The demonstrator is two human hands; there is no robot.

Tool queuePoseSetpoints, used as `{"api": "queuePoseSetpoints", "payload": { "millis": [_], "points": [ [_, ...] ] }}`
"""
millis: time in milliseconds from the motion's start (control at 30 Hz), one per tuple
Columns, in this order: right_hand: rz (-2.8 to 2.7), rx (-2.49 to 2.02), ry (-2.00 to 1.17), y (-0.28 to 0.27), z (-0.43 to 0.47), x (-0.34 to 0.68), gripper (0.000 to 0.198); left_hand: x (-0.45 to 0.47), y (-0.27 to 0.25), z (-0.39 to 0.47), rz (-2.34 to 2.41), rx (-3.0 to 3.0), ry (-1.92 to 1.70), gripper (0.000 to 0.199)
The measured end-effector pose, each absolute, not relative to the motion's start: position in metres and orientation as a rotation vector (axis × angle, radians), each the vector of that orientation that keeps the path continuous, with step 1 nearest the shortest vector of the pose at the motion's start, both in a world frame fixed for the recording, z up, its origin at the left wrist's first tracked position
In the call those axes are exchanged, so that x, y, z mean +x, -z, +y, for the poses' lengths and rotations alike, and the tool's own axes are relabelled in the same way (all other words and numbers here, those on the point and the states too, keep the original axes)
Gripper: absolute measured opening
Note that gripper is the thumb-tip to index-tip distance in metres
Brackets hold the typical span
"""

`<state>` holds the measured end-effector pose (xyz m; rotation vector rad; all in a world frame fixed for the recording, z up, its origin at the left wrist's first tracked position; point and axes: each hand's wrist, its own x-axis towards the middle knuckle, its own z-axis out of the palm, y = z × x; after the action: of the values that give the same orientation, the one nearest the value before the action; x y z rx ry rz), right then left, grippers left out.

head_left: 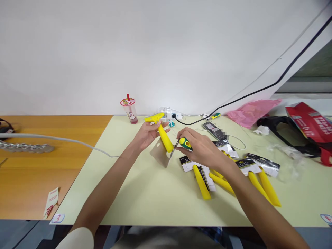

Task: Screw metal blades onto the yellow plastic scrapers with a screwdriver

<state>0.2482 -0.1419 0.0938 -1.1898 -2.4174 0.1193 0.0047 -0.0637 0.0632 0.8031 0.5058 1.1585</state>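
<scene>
My left hand (147, 135) is closed around a yellow T-shaped scraper (165, 138), just below its head. The scraper's handle slants down to the right, toward my other hand. My right hand (201, 143) grips a screwdriver (185, 143) with a green and yellow handle. A greyish packaging card (160, 155) with a hang hole hangs under the scraper's handle, its right edge at my right fingertips. Whether those fingers pinch the card as well is partly hidden. Beside my right forearm lie several yellow scrapers (201, 182) with black and white cards (187, 164).
A drink cup with a straw (131, 110) stands by the wall, left of a power strip (166, 113) with a black cable (233, 100). Further right lie a phone (214, 130), another green and yellow tool (215, 116), a pink bag (250, 112) and a red package (311, 121).
</scene>
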Motion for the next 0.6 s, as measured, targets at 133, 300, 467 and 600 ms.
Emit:
{"api": "queuePoseSetpoints", "payload": {
  "millis": [133, 300, 467, 600],
  "points": [
    [-2.421, -1.262, -0.386, -0.098, -0.144, 0.248, 0.017, -0.004, -0.059, -0.074, 0.568, 0.772, -1.107, 0.065],
    [-2.474, -1.291, -0.457, -0.105, -0.15, 0.247, 0.019, -0.015, -0.06, -0.08, 0.554, 0.926, -1.063, 0.083],
    [-2.607, -1.459, -0.289, -0.114, -0.162, 0.241, 0.02, -0.021, -0.07, -0.087, 0.632, 1.308, -1.036, 0.082],
    [-2.676, -1.543, -0.082, -0.112, -0.169, 0.239, 0.023, -0.019, -0.079, -0.098, 0.673, 1.493, -0.955, 0.077]
  ]
}}
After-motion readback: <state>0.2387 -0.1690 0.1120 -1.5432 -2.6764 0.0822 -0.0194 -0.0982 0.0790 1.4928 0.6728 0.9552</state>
